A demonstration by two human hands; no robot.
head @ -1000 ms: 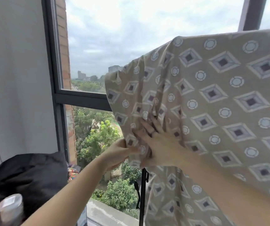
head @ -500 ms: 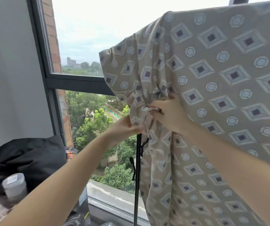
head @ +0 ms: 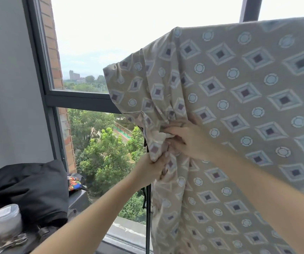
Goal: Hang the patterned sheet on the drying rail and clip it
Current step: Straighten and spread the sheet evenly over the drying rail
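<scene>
Patterned sheet (head: 239, 107) hung draped over the top of the rack, to the right of the black upright pole (head: 148, 217) and covering the pole's upper end. The rail itself was hidden under the cloth. No clip was visible.

Left hand (head: 151, 167): fingers curled tight round a bunch of the sheet's side edge, right at the pole, where the pole vanished behind the cloth. Right hand (head: 186, 138): just above and to the right of that spot, fingers and thumb pinched into the same gathered fold. Both were clamped on fabric — neither free.

Judgement on why: the slack end was probably gathered at the pole so the loose corner would not slide off the rail end, and a bunched edge would give a clip something thick to bite. Two hands set close together would stop the gather spreading.

Orientation: the top fold ran away from the pole to the right, roughly level, while the end nearest the pole sagged to a drooping corner just left of it. Long axis — along that fold. The drop hung straight down beside the pole to the bottom of view.

Left of the pole: window frame (head: 77, 99), black bag (head: 28, 189), lidded jar (head: 8, 217).
</scene>
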